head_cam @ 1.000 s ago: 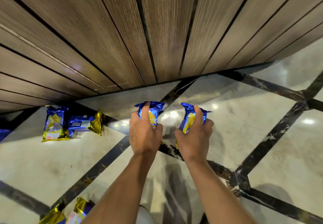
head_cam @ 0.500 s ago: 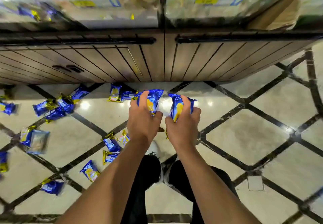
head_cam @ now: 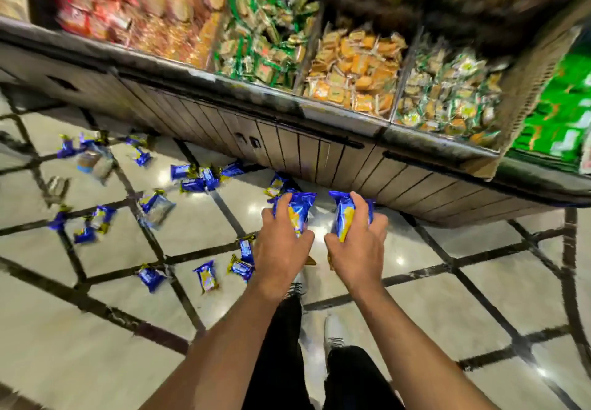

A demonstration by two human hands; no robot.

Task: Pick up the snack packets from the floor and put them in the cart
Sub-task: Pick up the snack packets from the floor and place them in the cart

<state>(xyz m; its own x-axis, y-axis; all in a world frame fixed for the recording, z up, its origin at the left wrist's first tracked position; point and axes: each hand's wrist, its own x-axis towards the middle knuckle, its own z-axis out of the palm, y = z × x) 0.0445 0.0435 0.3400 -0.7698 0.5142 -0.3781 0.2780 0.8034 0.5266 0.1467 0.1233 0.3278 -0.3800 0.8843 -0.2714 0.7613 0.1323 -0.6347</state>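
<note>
My left hand grips a blue and yellow snack packet, held up in front of me. Just to its right, my right hand grips another blue and yellow packet. Several more blue packets lie scattered on the tiled floor to the left, among them one at the middle, a cluster near the counter base and one further left. No cart is in view.
A wood-panelled display counter runs across the view, its bins filled with orange and green wrapped snacks. My legs and white shoes stand below my arms. The marble floor stretches to the right.
The view has risen from close to the floor to standing height and tilted up, bringing the snack bins into sight. Both hands keep their packets and have lifted with me.
</note>
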